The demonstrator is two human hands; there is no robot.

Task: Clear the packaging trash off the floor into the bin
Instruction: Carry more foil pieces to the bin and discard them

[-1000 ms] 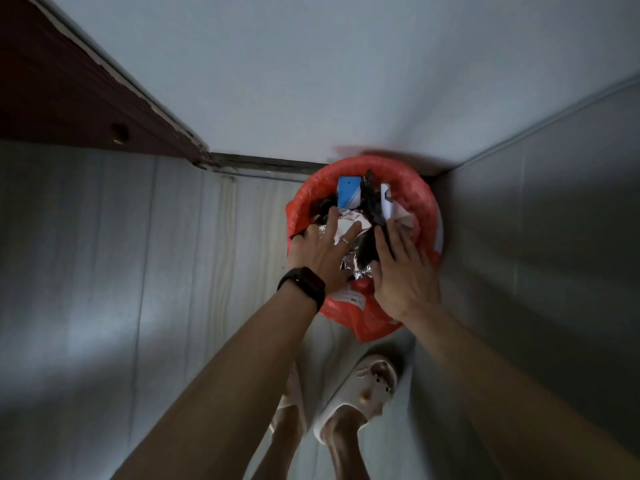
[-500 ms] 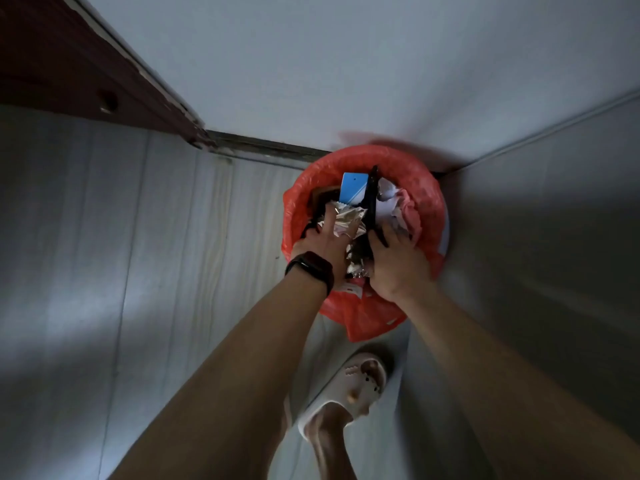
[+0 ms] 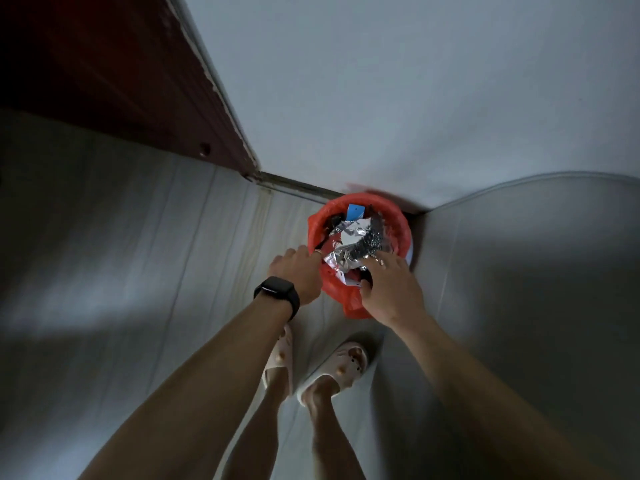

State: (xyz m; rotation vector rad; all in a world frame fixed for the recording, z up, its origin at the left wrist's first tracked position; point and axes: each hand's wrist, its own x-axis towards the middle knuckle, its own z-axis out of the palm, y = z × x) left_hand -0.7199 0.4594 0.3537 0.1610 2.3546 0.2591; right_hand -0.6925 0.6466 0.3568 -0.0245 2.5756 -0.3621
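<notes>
A bin lined with a red plastic bag (image 3: 398, 223) stands in the corner where wall and floor meet. Crumpled silver foil packaging (image 3: 349, 239) with a dark speckled side lies on top of the trash inside, above a blue card (image 3: 355, 212). My left hand (image 3: 298, 271), with a black watch on the wrist, curls its fingers on the foil's left edge at the bin's near rim. My right hand (image 3: 391, 289) grips the foil's lower right edge, fingertips on top and thumb underneath.
A dark red wooden door frame (image 3: 138, 98) runs along the left. A grey padded surface (image 3: 536, 271) fills the right side next to the bin. My feet in pale slippers (image 3: 332, 372) stand just in front of the bin on the light floor.
The view has risen and pulled back from the bin. Both hands have drawn back from deep in the trash to the near rim, and the foil now lies spread on top.
</notes>
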